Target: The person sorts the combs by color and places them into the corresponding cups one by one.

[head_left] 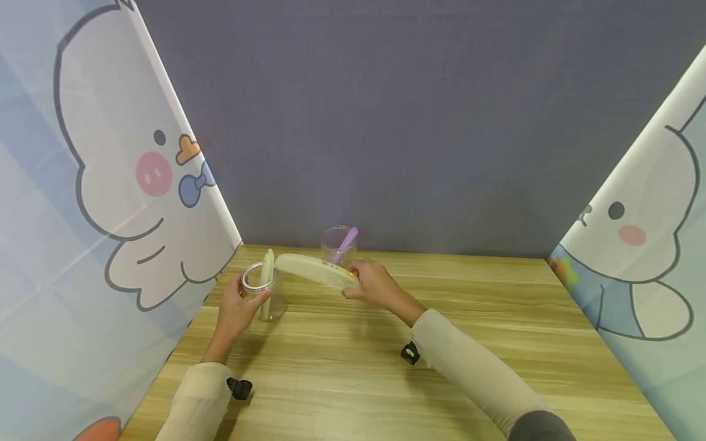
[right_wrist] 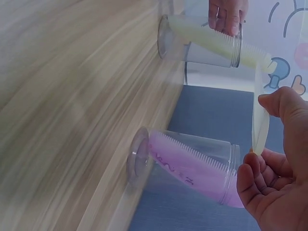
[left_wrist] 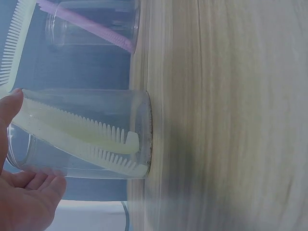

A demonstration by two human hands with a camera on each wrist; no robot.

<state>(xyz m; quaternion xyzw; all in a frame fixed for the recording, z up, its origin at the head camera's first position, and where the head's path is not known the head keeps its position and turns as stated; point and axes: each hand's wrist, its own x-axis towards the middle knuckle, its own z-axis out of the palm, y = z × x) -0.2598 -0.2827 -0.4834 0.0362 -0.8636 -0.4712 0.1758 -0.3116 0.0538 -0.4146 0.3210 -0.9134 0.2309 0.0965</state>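
My left hand grips a clear plastic jar standing at the table's back left, with thumb and fingers round its wall. Two pale yellow combs stand inside that jar. To the right, my right hand pinches one end of another pale yellow comb. That comb lies nearly level in the air, its far end above the jar's rim. Behind it stands a second clear jar holding a purple comb. The right wrist view shows the held comb between thumb and fingers.
The wooden table is closed in by a grey backdrop and cartoon-printed curtains on the left and right. Black clips sit at both wrists.
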